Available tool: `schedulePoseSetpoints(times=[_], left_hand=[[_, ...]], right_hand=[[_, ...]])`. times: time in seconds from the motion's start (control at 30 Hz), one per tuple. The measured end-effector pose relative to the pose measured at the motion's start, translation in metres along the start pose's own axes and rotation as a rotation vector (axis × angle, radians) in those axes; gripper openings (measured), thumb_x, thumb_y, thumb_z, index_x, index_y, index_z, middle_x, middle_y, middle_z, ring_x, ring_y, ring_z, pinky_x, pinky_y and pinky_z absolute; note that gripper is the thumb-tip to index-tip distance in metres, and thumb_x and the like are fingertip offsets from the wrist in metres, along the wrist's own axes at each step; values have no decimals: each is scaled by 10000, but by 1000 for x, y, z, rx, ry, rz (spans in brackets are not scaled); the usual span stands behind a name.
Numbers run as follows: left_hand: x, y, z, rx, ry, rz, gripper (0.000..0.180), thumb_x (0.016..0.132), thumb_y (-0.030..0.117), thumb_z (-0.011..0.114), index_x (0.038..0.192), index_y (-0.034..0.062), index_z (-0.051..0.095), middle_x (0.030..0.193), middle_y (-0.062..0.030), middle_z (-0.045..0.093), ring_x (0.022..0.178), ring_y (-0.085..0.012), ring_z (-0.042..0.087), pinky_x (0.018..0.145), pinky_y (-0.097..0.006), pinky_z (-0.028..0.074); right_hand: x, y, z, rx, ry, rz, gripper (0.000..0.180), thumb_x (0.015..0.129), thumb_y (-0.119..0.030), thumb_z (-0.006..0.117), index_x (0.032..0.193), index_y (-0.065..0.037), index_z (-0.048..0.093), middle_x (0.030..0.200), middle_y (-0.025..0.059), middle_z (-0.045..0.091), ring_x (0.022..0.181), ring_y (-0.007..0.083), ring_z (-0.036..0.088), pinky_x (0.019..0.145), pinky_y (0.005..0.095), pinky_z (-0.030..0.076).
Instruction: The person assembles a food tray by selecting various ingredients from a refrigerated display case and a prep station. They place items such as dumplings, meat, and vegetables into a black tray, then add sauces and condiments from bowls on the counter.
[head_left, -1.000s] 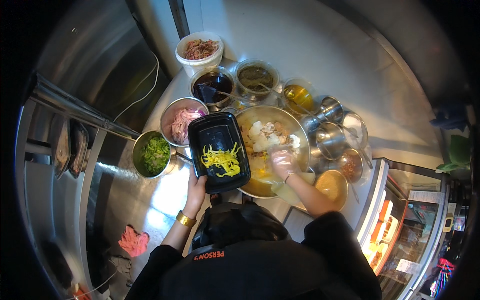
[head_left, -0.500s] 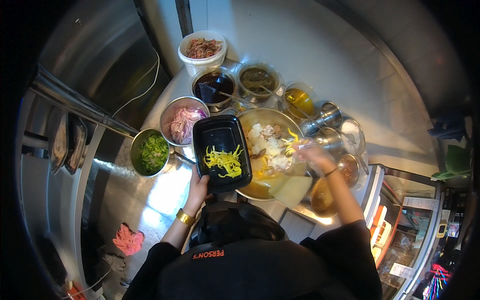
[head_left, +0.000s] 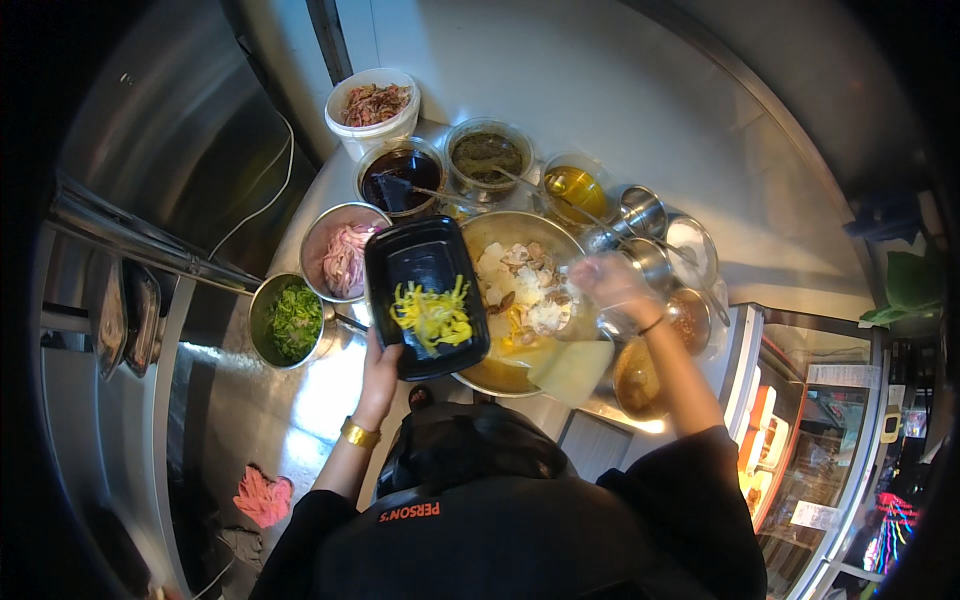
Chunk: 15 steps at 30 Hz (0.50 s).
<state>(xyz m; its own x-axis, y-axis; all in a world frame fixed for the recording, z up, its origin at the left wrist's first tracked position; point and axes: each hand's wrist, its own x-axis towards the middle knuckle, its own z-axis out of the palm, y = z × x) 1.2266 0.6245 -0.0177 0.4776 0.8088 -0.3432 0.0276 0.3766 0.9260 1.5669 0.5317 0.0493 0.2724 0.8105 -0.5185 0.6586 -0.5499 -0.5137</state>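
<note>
My left hand (head_left: 378, 375) grips the near left corner of a black plastic tray (head_left: 415, 248), tilted so its inside shows. Thin yellow strips (head_left: 433, 315) lie in the tray's near half. Just right of it, partly covered by the tray, stands a wide metal mixing bowl (head_left: 510, 220) with white and brownish pieces (head_left: 530, 285) in it. Over the bowl's right rim is my right hand (head_left: 612, 283), seemingly in a clear glove; its fingers are curled but smeared by motion. A pale yellow flat sheet or scraper (head_left: 572, 372) leans at the bowl's near right edge.
Left of the tray stand pots of sliced onion (head_left: 345, 260) and chopped greens (head_left: 293, 322). Behind are a white bucket (head_left: 372, 120), tubs of dark sauce (head_left: 405, 180), green sauce (head_left: 487, 155) and yellow oil (head_left: 575, 190). Metal cups (head_left: 642, 210) stand right. A pink cloth (head_left: 262, 497) lies lower left.
My right hand has lifted slightly from the bowl's contents toward its right rim; the yellow strips at its fingers no longer show. The whole view has shifted, and the tray stays in my left hand.
</note>
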Motion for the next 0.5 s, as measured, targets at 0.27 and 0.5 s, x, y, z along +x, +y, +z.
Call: schedulePoseSetpoints(times=[0.27,0.5], left_hand=[[-24,11,-17,-29,120,-66,464,788,33,388,1245,6,314,1110,-104,471,1009,-169,443,888,-275,349],[-34,-2,-26,-16,131,-46,432,793,38,380,1221,1,330,1104,-103,465,1015,-175,439,893,-276,339]], right_hand=[[62,170,140,-574,390,-167,142,746,-158,493,814,-93,599,846,74,607,837,242,575,708,331,473],[39,120,112,-484,428,8,122,730,-172,530,798,-114,613,826,58,597,816,223,561,740,305,451]])
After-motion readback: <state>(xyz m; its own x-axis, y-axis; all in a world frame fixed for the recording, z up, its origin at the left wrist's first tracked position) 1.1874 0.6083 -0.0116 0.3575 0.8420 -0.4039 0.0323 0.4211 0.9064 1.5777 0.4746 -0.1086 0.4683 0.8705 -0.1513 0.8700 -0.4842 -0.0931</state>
